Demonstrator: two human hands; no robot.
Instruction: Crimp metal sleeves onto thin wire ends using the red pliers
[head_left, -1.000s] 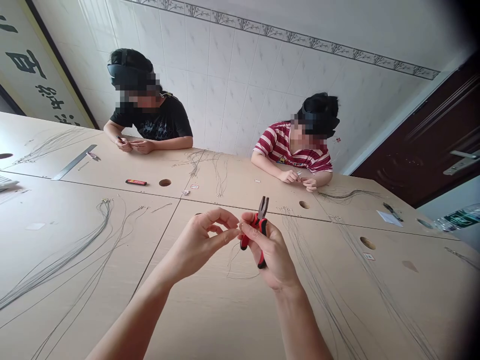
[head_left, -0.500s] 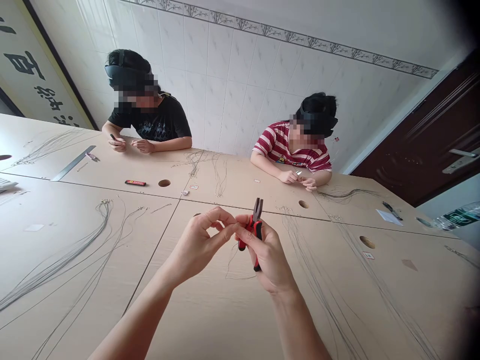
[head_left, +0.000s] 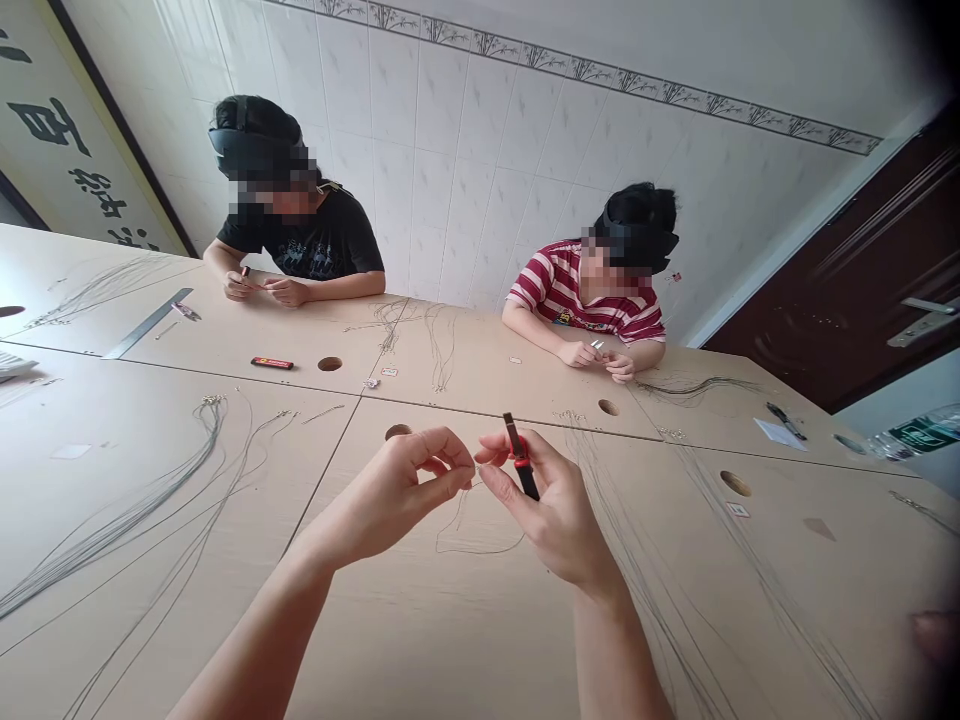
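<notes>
My left hand (head_left: 409, 490) is pinched at the middle of the view, with a thin cord (head_left: 480, 550) looping down beneath its fingertips. Whatever small end sits between thumb and finger is too tiny to make out. Close beside it on the right, my right hand (head_left: 551, 500) holds red and black pliers (head_left: 520, 455) in its palm, their dark jaws pointing up and a little left. The right thumb and forefinger are close to the left fingertips, with a narrow gap between the hands. Both hands are above the light wooden table (head_left: 420, 640).
Bundles of thin cords lie left (head_left: 187, 470) and right (head_left: 622, 530). Across the table sit a person in black (head_left: 322, 240) and one in striped red (head_left: 551, 285), hands busy. A red marker (head_left: 271, 363), a ruler (head_left: 150, 325) and table holes (head_left: 330, 364) are beyond.
My hands have moved slightly apart. The pliers have turned in my right hand, so their jaws appear edge-on and the handles lie closer together. The cord loop has shifted.
</notes>
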